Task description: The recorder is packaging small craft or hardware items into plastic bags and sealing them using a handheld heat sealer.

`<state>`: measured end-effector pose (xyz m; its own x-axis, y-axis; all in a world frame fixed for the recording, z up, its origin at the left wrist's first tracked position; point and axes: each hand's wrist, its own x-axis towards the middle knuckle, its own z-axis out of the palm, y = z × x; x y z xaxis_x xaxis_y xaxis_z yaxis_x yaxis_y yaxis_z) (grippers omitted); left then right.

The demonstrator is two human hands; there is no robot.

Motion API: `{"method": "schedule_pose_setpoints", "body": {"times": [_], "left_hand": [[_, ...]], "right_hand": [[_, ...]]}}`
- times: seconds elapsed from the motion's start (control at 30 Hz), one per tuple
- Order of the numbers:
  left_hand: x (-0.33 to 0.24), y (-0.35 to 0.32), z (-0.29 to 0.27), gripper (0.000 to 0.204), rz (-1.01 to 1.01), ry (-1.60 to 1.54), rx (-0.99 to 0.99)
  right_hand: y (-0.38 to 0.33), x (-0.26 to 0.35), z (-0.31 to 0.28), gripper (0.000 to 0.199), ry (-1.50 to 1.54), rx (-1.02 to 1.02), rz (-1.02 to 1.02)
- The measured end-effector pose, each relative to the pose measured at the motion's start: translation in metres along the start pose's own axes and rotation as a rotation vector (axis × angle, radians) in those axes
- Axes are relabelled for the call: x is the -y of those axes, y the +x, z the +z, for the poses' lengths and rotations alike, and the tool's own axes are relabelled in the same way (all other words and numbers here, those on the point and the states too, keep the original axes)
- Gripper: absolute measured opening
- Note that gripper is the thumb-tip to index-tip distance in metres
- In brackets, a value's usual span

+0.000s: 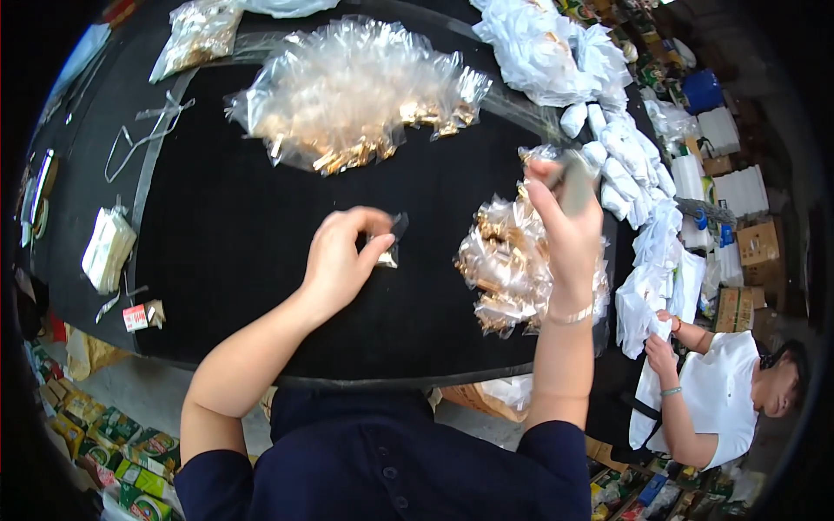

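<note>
Counter: in the head view, a black counter [226,252] spread before the person, its edges bent by the lens, with pale strips of tape along its far and left sides.
Floor: grey floor [165,378] showed below the counter's near left corner, with green cartons [143,445] crowded beyond it.
Room: brown cardboard boxes [758,243] and a blue container [702,90] stood past the counter's right side.
Co-worker: a person in a white shirt [717,386] held a white bag [638,317] at the counter's near right corner.
Far heap: a large pile of clear packets [347,78] with gold-coloured contents covered the counter's far middle.
Far corners: a filled clear bag [204,39] lay at the counter's far left, crumpled white bags [552,56] at its far right.
Left side: a stack of pale packets [109,252] and a small red-and-white box [135,318] sat near the counter's left edge.
Left hand: the left hand [347,256] pinched a small clear packet [388,259] over the counter's middle, hiding most of it.
Right hand: the right hand [569,208] was blurred above the counter's right part; its grip could not be told.
Obstruction: the right forearm partly covered a smaller pile of gold-filled packets [504,265] on the counter's right.
</note>
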<state>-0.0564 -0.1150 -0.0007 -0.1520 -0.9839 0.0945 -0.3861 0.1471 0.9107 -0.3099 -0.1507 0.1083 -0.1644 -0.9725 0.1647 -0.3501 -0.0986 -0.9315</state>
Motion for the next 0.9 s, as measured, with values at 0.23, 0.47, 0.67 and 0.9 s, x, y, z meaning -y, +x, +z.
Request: {"method": "schedule_pose_setpoints", "body": {"times": [0.23,0.47,0.67,0.9], "left_hand": [[0.007,-0.005,-0.010,0.009,0.070,-0.232,0.085],[0.007,-0.002,-0.015,0.013,0.018,-0.277,0.098],[0.002,-0.002,-0.014,0.013,-0.072,-0.400,0.154],[0.002,-0.009,-0.026,0.011,-0.268,-0.360,0.368]], "right_hand": [[0.175,-0.088,0.027,0.048,-0.224,0.315,0.281],[0.209,-0.112,0.088,0.040,0.089,0.541,0.295],[0.172,-0.097,0.095,0.040,-0.107,0.548,0.288],[0.042,-0.069,0.079,0.038,-0.038,0.529,0.577]]}}
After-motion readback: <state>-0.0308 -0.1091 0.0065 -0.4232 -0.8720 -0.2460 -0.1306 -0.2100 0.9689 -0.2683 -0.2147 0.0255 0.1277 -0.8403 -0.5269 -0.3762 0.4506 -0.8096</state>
